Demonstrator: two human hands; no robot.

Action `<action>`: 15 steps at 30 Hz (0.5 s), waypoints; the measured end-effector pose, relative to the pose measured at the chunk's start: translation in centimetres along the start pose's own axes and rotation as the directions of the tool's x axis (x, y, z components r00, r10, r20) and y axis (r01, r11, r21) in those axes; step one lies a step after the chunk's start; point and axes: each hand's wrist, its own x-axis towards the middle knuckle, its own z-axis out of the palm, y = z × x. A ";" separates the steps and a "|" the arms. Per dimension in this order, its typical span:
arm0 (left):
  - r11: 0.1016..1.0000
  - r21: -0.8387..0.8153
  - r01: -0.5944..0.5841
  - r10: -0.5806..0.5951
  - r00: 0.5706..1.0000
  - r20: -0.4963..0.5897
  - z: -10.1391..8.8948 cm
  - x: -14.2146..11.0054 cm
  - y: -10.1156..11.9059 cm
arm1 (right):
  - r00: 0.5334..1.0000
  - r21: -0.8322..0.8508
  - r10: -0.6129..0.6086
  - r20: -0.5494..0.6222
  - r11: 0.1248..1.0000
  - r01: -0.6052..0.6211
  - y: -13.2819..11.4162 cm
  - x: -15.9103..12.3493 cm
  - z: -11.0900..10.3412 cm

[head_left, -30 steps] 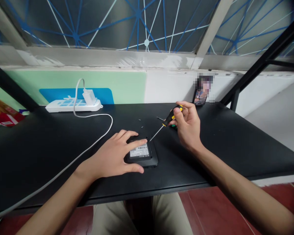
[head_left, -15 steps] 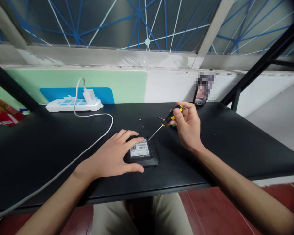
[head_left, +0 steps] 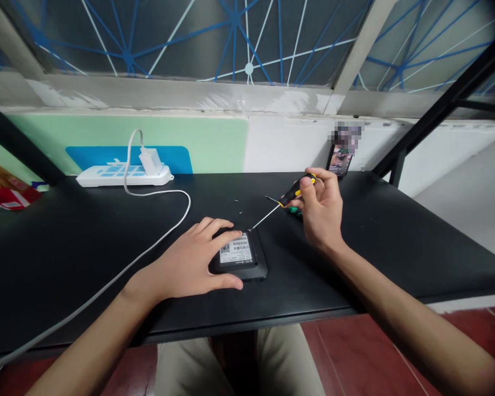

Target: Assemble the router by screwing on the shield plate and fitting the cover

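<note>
My left hand (head_left: pixel 198 256) lies with spread fingers over a flat black device (head_left: pixel 260 264) bearing a white label (head_left: pixel 237 252) with barcodes and a square code. Its index fingertip rests near the label's far edge, and the thumb stretches along the near side. My right hand (head_left: pixel 324 206) is closed round the black and yellow handle of a screwdriver (head_left: pixel 292 192). The thin shaft slants down to the left, its tip at the device's far right corner. Behind the right hand, partly hidden, lies a second, green-handled screwdriver (head_left: pixel 296 210).
Two tiny screws (head_left: pixel 236 201) lie beyond the device. A white power strip (head_left: pixel 107 176) with a charger (head_left: pixel 150 162) stands by the wall, its white cable (head_left: pixel 148 247) running along the left. A phone (head_left: pixel 339 158) leans at the back right; a red packet (head_left: pixel 10 190) sits far left.
The screwdriver tip has moved away from me to the device's far corner, and my right hand has shifted slightly right. My left index finger has drawn back a little to the left.
</note>
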 end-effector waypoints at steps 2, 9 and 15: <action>1.000 -0.007 0.002 -0.002 1.000 -0.003 0.0 0.0 0.0 | 1.000 -0.007 -0.009 0.001 1.000 0.009 0.1 0.0 0.0; 1.000 0.005 0.006 -0.006 1.000 0.011 0.0 0.1 0.1 | 1.000 -0.035 -0.017 0.013 0.999 0.017 0.4 0.0 -0.1; 1.000 0.000 0.002 -0.002 1.000 0.001 0.0 0.0 0.0 | 1.000 -0.049 -0.031 0.004 0.998 0.031 0.4 0.0 0.1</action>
